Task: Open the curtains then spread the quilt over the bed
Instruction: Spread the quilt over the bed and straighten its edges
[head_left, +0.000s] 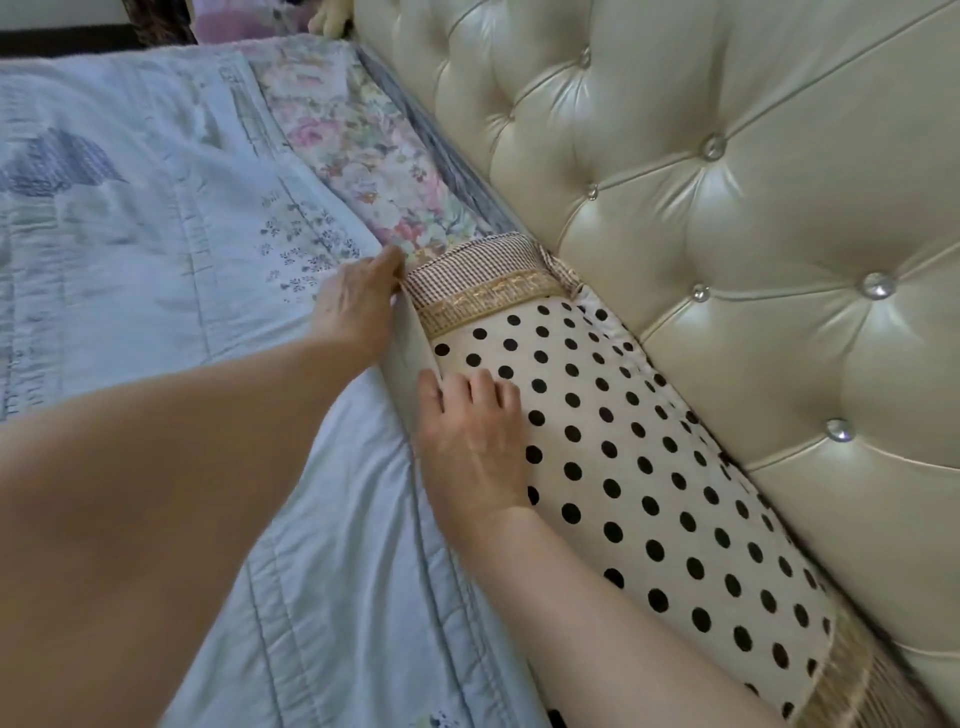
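A pale blue quilt (156, 249) with stitched lines and small flower prints lies spread across the bed, its top edge running along a polka-dot pillow (649, 467). My left hand (358, 306) grips the quilt's upper edge near the pillow's checked end, fingers curled over the fold. My right hand (472, 441) rests on the pillow with fingers bent, thumb pressing the quilt's edge beside it. No curtains are in view.
A cream tufted headboard (727, 182) with shiny buttons stands right behind the pillow. A floral sheet (358, 150) shows between the quilt and the headboard. A dark floor strip and pink cloth sit at the far top left.
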